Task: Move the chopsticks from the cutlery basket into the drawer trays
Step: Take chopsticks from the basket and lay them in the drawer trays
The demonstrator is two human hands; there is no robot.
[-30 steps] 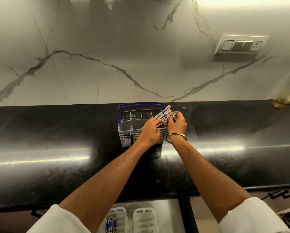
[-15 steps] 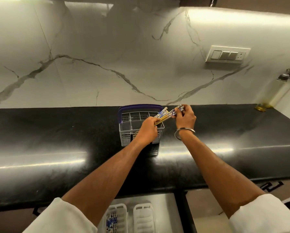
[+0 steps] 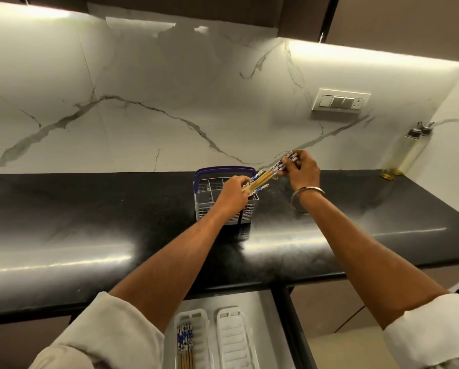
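The right hand (image 3: 302,170), a metal bangle (image 3: 306,199) on its wrist, pinches the blue-and-white patterned top ends of a bundle of slim bamboo chopsticks (image 3: 265,177). The left hand (image 3: 232,199) curls around the plain tan tips of the same bundle, lower down. The bundle slants up to the right, its lower end just over the grey plastic cutlery basket with a purple handle (image 3: 212,187), which stands on the glossy black stone counter (image 3: 89,222) against a white veined marble wall (image 3: 143,102). Below the counter edge an open drawer shows two white plastic drawer trays: the left tray (image 3: 203,339) already holds chopsticks, the right tray (image 3: 235,339) appears empty. To do this step well, it seems best to keep both grips firm and the sticks parallel, lift the tips fully clear of the basket dividers, then bring the bundle down level to a tray so none fans out or slips.
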